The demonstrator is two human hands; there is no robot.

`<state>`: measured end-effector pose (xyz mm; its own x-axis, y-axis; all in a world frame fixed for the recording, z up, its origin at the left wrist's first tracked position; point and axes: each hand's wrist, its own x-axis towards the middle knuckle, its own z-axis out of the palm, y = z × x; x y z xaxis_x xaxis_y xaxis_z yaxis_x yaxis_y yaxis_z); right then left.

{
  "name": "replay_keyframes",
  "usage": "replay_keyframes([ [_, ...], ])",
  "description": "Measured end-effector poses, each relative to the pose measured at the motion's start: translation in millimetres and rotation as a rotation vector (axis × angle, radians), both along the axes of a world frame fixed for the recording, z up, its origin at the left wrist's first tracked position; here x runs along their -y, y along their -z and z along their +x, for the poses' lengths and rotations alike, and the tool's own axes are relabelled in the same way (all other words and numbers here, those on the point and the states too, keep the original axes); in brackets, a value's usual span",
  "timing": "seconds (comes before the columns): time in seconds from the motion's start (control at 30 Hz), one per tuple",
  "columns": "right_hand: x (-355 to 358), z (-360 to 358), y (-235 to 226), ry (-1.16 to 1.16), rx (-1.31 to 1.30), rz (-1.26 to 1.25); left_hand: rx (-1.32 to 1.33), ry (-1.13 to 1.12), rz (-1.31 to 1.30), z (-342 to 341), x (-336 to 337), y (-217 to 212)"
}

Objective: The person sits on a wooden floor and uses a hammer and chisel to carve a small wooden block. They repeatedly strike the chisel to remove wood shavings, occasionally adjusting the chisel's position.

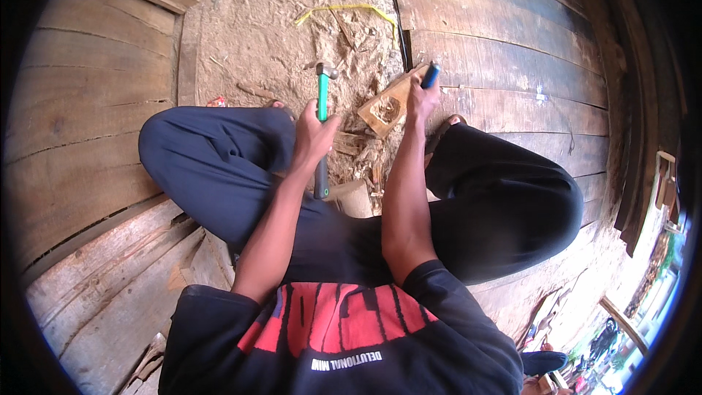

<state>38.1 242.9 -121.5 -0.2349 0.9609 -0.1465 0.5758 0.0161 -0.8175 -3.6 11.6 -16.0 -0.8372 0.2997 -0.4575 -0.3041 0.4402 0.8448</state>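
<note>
L hand (313, 134) gripping green hammer (322, 106); R hand (420, 99) clenched on blue-handled chisel (430, 74), wood block (387, 107) just beside, betw. both hands.

Upright green hammer (322, 113), blue-handled chisel (430, 74) on block (386, 108)

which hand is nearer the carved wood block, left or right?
Right. The right hand, gripping a blue-handled chisel, sits at the wood block, right beside its edge. The left hand holds the green hammer farther off to the left.
</note>
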Motion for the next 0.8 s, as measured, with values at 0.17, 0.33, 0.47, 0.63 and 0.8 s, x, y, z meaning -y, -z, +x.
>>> replay_keyframes([
  [0.17, 3, 42, 66, 0.021, 0.380, -0.177, 0.014, 0.029, 0.019, -1, -8, 5],
  [0.33, 34, 55, 107, -0.069, 0.188, -0.316, -0.040, 0.017, 0.017, 3, -4, 23],
  [0.47, 34, 56, 98, -0.238, 0.285, -0.255, 0.035, -0.015, 0.017, 3, -5, 15],
  [0.63, 12, 61, 121, -0.384, 0.285, -0.258, 0.063, 0.020, 0.051, 2, -13, 4],
  [0.8, 18, 45, 108, -0.417, 0.382, -0.196, 0.055, 0.038, 0.001, -7, -5, 1],
])
